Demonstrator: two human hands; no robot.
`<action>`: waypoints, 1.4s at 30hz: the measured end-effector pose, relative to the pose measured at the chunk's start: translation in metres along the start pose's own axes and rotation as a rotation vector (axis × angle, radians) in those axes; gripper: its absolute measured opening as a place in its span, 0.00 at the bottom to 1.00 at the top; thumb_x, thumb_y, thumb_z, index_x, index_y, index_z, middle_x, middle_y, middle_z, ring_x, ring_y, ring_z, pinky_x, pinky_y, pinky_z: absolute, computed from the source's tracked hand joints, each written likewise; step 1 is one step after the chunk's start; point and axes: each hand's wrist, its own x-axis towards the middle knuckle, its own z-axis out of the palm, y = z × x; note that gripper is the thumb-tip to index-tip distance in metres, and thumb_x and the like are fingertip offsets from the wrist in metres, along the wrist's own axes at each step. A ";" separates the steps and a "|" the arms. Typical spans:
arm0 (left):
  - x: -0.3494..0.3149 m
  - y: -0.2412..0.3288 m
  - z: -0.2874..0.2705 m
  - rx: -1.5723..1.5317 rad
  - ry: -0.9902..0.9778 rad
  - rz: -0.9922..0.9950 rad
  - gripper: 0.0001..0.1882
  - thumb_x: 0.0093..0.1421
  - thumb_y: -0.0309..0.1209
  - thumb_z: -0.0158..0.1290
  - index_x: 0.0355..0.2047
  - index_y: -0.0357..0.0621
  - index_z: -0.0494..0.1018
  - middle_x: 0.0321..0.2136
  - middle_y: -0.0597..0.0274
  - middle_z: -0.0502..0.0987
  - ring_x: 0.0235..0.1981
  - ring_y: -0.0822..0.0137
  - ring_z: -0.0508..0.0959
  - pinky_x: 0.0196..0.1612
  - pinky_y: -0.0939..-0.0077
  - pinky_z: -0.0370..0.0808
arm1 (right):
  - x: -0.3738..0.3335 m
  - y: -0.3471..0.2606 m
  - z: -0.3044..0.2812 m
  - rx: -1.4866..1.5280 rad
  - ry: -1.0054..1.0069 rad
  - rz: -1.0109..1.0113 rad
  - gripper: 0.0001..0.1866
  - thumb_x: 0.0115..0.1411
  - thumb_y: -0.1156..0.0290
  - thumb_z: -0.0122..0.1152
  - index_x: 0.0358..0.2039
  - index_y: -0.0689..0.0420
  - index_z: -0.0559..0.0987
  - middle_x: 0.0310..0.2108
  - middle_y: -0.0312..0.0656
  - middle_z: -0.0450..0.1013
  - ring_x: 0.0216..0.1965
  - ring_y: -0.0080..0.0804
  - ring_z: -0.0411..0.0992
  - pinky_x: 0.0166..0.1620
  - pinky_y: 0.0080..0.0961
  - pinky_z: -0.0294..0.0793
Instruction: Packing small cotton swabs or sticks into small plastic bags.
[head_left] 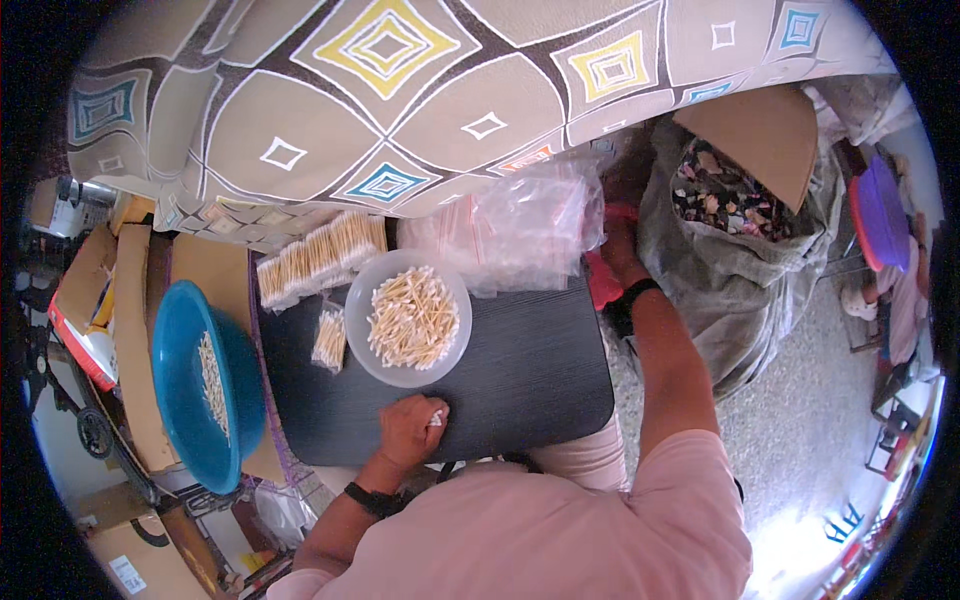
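Observation:
My left hand (pixel 410 432) rests near the front edge of the small black table (pixel 530 365), its fingers closed around cotton swabs (pixel 436 418) whose white tips poke out. Just beyond it stands a translucent white bowl (pixel 398 374) holding a heap of loose cotton swabs (pixel 412 318). Left of the bowl lies a small clear packet of swabs (pixel 329 340), with a row of similar packets (pixel 322 256) behind. My right hand (pixel 621 245) reaches past the table's right side, close to a red item (pixel 602 280) and a pile of clear plastic bags (pixel 515 225). Its fingers are hidden.
A blue basin (pixel 178 400) with more swabs stands left of the table, beside cardboard (pixel 140 350). Patterned fabric (pixel 390 120) spans the far side. On the right is a grey sack (pixel 700 290) of scraps, partly covered by a cardboard piece (pixel 765 140).

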 end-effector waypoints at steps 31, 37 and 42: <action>0.012 0.011 -0.003 0.028 -0.155 -0.019 0.07 0.53 0.37 0.51 0.22 0.51 0.74 0.19 0.54 0.73 0.22 0.49 0.74 0.23 0.53 0.67 | 0.046 0.061 -0.007 -0.728 0.303 -0.379 0.12 0.57 0.66 0.50 0.38 0.54 0.78 0.37 0.44 0.76 0.38 0.41 0.73 0.43 0.38 0.72; 0.012 0.011 -0.002 0.072 -0.214 -0.036 0.06 0.53 0.36 0.51 0.23 0.52 0.74 0.19 0.53 0.73 0.23 0.48 0.74 0.24 0.54 0.68 | 0.054 0.045 -0.017 -0.688 0.498 -0.450 0.11 0.57 0.66 0.50 0.38 0.54 0.78 0.37 0.44 0.76 0.38 0.41 0.73 0.44 0.38 0.72; -0.001 0.001 0.009 -0.015 -0.072 -0.015 0.05 0.53 0.35 0.52 0.25 0.52 0.75 0.21 0.55 0.73 0.24 0.49 0.75 0.26 0.56 0.69 | 0.056 0.024 -0.016 -0.662 0.634 -0.502 0.11 0.58 0.67 0.50 0.37 0.54 0.78 0.37 0.44 0.76 0.38 0.41 0.73 0.44 0.37 0.72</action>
